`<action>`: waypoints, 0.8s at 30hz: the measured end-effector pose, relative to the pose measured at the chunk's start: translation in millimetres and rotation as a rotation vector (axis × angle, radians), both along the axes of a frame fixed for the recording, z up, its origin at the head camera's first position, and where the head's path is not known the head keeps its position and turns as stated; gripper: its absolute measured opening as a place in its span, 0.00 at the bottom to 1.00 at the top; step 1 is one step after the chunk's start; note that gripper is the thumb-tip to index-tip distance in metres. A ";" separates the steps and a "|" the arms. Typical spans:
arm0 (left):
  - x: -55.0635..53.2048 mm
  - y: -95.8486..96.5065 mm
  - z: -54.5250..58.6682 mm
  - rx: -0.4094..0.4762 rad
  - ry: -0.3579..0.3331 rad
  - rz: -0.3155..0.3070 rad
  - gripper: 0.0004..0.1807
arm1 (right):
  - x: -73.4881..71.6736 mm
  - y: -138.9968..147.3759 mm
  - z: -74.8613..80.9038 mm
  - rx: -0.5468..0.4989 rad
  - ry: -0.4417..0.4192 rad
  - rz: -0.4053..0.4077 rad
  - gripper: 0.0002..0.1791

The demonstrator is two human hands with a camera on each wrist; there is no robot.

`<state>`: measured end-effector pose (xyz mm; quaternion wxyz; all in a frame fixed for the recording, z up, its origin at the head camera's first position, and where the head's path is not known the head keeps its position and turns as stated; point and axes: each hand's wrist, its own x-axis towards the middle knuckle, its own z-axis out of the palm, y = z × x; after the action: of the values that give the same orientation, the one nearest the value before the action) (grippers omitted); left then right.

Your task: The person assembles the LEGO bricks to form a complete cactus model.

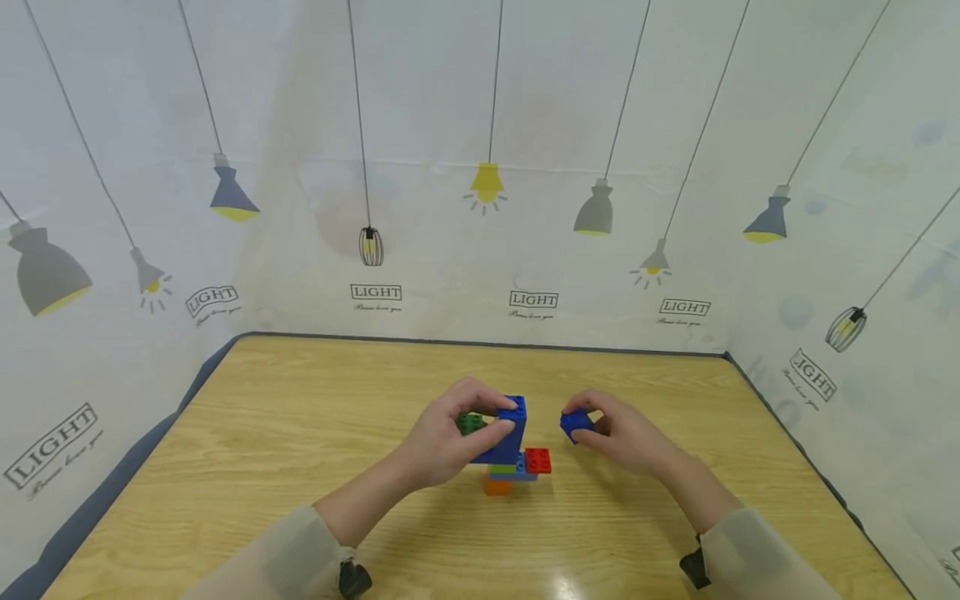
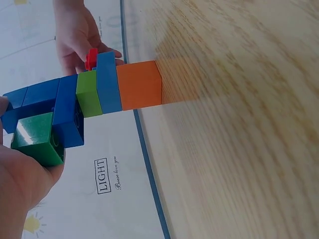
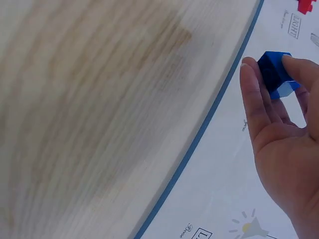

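A stack of toy building bricks stands upright on the table, an orange brick (image 1: 498, 486) at its base. Above it come a light blue brick (image 2: 108, 82), a lime green brick (image 2: 89, 93) and several dark blue bricks (image 2: 68, 110). A red brick (image 1: 537, 460) sticks out on the right side, a green brick (image 2: 36, 132) on the left. My left hand (image 1: 438, 437) grips the top dark blue brick (image 1: 513, 412) between thumb and fingers. To the right, apart from the stack, my right hand (image 1: 630, 429) pinches a loose blue brick (image 3: 275, 73) above the table.
The wooden table (image 1: 337, 392) has a dark edge strip (image 1: 480, 342) along its back and sides. A pale wall covering (image 1: 442, 108) printed with hanging lamps rises behind it and on both sides.
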<state>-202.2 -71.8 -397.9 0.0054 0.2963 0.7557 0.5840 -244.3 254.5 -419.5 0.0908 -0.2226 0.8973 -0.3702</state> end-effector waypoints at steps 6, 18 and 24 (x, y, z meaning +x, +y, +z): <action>-0.7 0.1 -1.3 0.011 -0.008 -0.007 0.11 | 20.0 0.3 4.1 -0.066 -0.021 -0.003 0.15; -2.2 -0.1 -0.9 0.007 -0.003 -0.004 0.11 | 40.7 -7.3 10.2 -0.258 -0.106 0.043 0.26; -1.7 0.1 -1.0 0.001 -0.008 -0.010 0.11 | 44.2 -12.7 8.5 -0.276 -0.136 0.074 0.24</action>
<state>-203.9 -71.7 -398.9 0.0111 0.2976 0.7539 0.5856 -200.0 241.8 -411.0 0.1336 -0.2405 0.8207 -0.5007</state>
